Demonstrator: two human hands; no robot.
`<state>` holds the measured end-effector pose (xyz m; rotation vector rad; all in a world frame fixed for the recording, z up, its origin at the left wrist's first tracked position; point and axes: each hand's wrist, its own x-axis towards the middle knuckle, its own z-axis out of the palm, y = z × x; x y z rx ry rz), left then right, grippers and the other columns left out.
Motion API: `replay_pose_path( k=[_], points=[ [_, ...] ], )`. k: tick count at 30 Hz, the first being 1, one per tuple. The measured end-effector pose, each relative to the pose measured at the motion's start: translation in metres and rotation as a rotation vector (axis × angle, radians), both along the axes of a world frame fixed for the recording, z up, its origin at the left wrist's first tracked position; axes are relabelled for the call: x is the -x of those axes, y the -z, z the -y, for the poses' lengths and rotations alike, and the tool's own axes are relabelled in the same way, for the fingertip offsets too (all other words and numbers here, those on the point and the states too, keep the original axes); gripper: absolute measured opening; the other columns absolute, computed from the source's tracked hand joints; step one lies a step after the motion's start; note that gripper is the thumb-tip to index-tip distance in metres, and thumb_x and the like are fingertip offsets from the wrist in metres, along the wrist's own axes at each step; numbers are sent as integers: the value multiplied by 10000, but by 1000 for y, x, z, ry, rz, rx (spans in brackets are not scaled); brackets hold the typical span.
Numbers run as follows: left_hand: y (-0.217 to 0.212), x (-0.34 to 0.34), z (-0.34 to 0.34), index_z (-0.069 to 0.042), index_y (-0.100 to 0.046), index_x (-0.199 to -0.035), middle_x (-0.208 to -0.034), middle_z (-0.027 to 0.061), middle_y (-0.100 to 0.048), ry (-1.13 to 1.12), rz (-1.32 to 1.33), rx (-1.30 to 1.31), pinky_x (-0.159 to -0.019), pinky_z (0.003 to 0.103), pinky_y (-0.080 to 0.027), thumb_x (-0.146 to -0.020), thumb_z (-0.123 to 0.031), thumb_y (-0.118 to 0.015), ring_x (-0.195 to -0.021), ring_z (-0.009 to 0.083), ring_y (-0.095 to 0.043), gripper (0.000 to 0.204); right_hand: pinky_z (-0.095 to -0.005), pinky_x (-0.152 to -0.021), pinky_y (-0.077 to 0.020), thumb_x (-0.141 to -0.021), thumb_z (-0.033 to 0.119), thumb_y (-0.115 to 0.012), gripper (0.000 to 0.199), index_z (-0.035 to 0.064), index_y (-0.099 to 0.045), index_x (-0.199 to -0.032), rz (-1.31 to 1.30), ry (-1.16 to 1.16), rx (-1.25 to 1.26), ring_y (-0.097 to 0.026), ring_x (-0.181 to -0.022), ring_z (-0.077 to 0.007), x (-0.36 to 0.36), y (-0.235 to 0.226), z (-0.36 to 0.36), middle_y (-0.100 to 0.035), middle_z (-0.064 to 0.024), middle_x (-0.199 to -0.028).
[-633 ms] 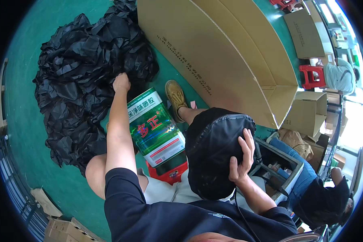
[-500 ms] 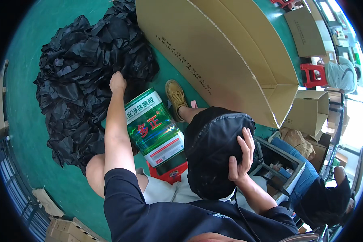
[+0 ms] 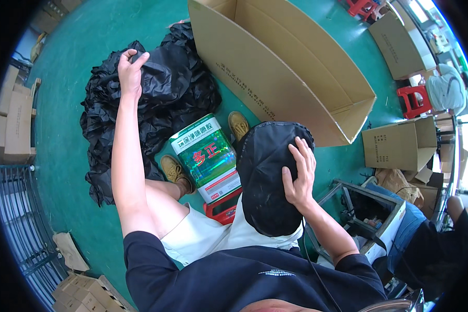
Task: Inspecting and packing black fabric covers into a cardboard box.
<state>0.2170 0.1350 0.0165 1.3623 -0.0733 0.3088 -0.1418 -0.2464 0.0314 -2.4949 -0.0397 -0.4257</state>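
My left hand [image 3: 131, 73] is closed on the edge of a black fabric piece [image 3: 166, 78], raised over a big crumpled heap of black fabric [image 3: 114, 125] on the floor. The heap hides where that piece ends. Across my lap lies an oval black fabric-covered bundle [image 3: 265, 177] with a seamed rim. My right hand [image 3: 300, 177] rests on its right side, thumb and fingers spread over the cloth. Between my feet, left of the bundle, stands a green and white rectangular tin [image 3: 208, 161] with red lettering.
A long open cardboard box [image 3: 275, 78] stands ahead on the green floor. Under the tin is a red stool [image 3: 221, 210]. A metal-framed crate [image 3: 369, 213] sits at my right, beside another person in dark clothing [image 3: 437, 249]. Cardboard boxes [image 3: 18, 125] are stacked at far left.
My left hand has moved from the heap's near right side up and left, lifting a black fabric piece. My right hand stays on the bundle. The head view has shifted.
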Motion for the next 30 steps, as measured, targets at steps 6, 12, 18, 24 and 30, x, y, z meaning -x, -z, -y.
replay_pose_path(
  k=[6,12,18,24,30],
  points=[
    [-133,178,63,-61,-556,-982,-948,-5,-532,-67,450,-388,-765,222,-423,-823,94,-649,-835,86,-514,240,-464,-1180,-307,-844,123,-690,490,0,-577,-1305,36,-116,-80,-441,-1404,-364,15,-16,-9,-508,-207,-1459],
    [-151,346,139,-168,-590,-718,-775,-30,-545,588,1069,-932,-787,332,-459,-733,-213,-651,-846,164,-598,77,-485,-1102,-432,-979,658,-461,768,50,-511,-1445,-800,-167,-2027,-507,-1346,-325,17,-79,-75,-504,-185,-1482],
    [-104,426,163,-150,-505,-655,-684,-33,-453,712,1149,-932,-657,269,-391,-708,-208,-626,-728,127,-504,144,-465,-1075,-482,-1039,507,-465,682,42,-339,-1521,-608,-467,-1844,-559,-1277,-377,10,-60,-88,-504,-257,-1435],
    [-85,429,128,-108,-581,-1145,-1026,56,-586,689,604,-716,-818,399,-470,-746,-289,-803,-917,264,-623,491,-536,-1130,-397,-1030,457,-510,707,76,-260,-1571,-660,-636,-2270,-479,-1354,-392,16,-80,-68,-433,-261,-1498],
    [-54,408,135,10,-481,-1271,-1379,227,-458,-88,345,-642,-1099,451,-351,-861,-109,-736,-1262,363,-467,497,-359,-1188,-314,-954,179,-653,679,53,-344,-1545,-128,-443,-1040,-447,-1401,-239,36,-60,-56,-487,-133,-1497]
  ],
)
